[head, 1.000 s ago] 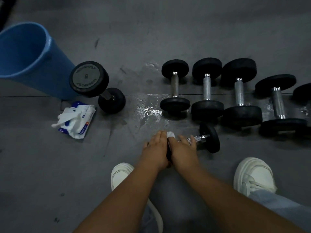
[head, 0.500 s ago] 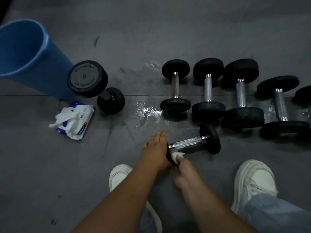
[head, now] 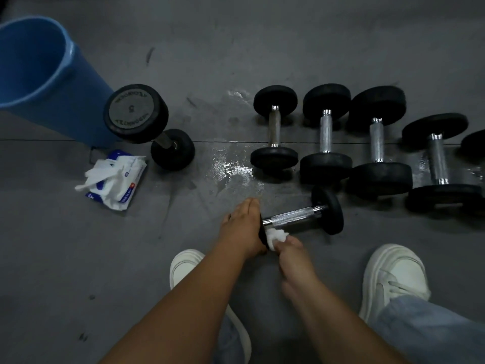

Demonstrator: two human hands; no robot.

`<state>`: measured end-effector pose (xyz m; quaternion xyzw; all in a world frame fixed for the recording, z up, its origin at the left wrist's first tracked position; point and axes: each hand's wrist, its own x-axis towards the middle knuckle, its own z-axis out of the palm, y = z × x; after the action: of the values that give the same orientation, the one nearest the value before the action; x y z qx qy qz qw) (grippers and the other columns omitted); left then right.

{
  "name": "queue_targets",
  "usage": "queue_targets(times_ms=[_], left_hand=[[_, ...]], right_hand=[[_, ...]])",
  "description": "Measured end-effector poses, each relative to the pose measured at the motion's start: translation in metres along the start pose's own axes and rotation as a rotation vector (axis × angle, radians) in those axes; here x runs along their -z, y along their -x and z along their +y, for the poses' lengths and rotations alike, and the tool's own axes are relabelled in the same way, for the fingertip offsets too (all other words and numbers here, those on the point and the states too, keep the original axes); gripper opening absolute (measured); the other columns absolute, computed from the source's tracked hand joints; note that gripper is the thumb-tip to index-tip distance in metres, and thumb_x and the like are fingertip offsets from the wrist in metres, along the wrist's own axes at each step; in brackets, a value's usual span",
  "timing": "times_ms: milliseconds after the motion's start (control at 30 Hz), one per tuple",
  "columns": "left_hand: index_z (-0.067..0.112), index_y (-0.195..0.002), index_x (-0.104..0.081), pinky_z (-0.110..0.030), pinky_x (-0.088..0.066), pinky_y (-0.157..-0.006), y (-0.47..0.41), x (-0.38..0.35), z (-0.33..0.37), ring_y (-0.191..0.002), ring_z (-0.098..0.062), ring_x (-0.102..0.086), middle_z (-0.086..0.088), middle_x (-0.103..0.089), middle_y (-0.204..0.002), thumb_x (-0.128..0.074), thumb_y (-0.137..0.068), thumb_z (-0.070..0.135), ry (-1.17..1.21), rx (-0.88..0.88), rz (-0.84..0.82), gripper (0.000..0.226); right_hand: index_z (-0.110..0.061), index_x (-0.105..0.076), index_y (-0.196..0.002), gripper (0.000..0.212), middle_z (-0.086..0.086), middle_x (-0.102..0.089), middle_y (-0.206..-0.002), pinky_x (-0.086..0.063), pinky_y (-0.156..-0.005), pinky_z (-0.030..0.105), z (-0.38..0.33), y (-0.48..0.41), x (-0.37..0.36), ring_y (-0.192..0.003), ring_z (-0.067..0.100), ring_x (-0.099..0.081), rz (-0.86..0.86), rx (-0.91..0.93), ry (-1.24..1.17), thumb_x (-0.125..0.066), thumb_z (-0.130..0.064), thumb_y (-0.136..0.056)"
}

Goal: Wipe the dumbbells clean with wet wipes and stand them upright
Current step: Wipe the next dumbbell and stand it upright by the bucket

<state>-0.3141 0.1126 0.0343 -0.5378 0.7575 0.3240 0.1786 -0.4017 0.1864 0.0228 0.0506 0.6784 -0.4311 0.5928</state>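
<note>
A small dumbbell (head: 296,216) with a chrome handle lies on the grey floor in front of my feet. Its near black end is under my left hand (head: 242,227), which rests flat on that end. My right hand (head: 291,249) pinches a crumpled white wet wipe (head: 275,235) against the inner side of that end, below the handle. Several dumbbells (head: 325,132) lie in a row behind it. One dumbbell marked 5 (head: 136,112) stands upright at the left. A wet wipes pack (head: 115,177) lies open on the floor.
A blue bucket (head: 34,74) stands at the far left. A wet patch (head: 236,174) shines on the floor between the upright dumbbell and the row. My white shoes (head: 393,279) flank my arms.
My right hand with the wipe moved off the handle top and down to the near end's inner face, uncovering the chrome handle. My left hand stayed on that end.
</note>
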Motion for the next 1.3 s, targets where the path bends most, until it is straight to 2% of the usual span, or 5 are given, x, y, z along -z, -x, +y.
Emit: queue_targets(times_ms=[133,233,1133,1233,1300], left_hand=[[0.016,-0.155,-0.006,-0.041,-0.02,-0.118,-0.004,0.002,-0.001,-0.149,-0.02,-0.019,-0.002,-0.01,-0.164,-0.083,-0.07,0.036,0.032,0.013,-0.001,0.116],[0.017,-0.156,-0.005,-0.042,-0.02,-0.118,-0.003,0.002,0.0,-0.149,-0.02,-0.019,-0.002,-0.01,-0.164,-0.079,-0.073,0.035,0.051,0.007,0.002,0.113],[0.019,-0.155,-0.006,-0.042,-0.021,-0.119,0.001,-0.002,0.0,-0.149,-0.019,-0.018,0.0,-0.01,-0.163,-0.084,-0.066,0.035,0.002,0.007,0.021,0.12],[0.018,-0.156,-0.005,-0.041,-0.019,-0.119,0.0,0.0,0.0,-0.15,-0.019,-0.015,-0.001,-0.008,-0.164,-0.083,-0.068,0.04,0.022,-0.002,0.019,0.12],[0.019,-0.156,-0.004,-0.041,-0.017,-0.12,-0.003,0.004,-0.001,-0.15,-0.019,-0.014,-0.001,-0.008,-0.165,-0.085,-0.064,0.043,0.001,-0.001,0.004,0.125]], right_hand=[[-0.022,-0.06,-0.113,0.028,-0.003,-0.068,-0.103,-0.037,-0.1,0.033,-0.017,-0.016,0.001,-0.105,0.017,-0.059,0.1,0.778,0.976,-0.044,-0.021,-0.09],[-0.027,-0.051,-0.127,0.04,0.0,-0.059,-0.128,-0.007,-0.112,0.04,-0.018,-0.035,0.006,-0.132,0.014,-0.042,-0.051,0.868,1.51,-0.049,-0.029,-0.087],[-0.028,-0.048,-0.127,0.036,0.0,-0.058,-0.131,0.005,-0.111,0.043,-0.023,-0.033,0.004,-0.138,0.015,-0.034,-0.018,0.918,1.633,-0.048,-0.029,-0.09],[-0.025,-0.064,-0.1,0.024,-0.004,-0.069,-0.094,-0.021,-0.103,0.037,0.0,-0.01,0.017,-0.103,0.013,-0.059,0.141,0.954,1.291,-0.044,-0.025,-0.087],[-0.02,-0.064,-0.092,0.016,0.001,-0.068,-0.084,-0.039,-0.084,0.026,0.02,0.004,0.026,-0.09,0.019,-0.061,0.208,0.65,0.848,-0.051,-0.011,-0.09]])
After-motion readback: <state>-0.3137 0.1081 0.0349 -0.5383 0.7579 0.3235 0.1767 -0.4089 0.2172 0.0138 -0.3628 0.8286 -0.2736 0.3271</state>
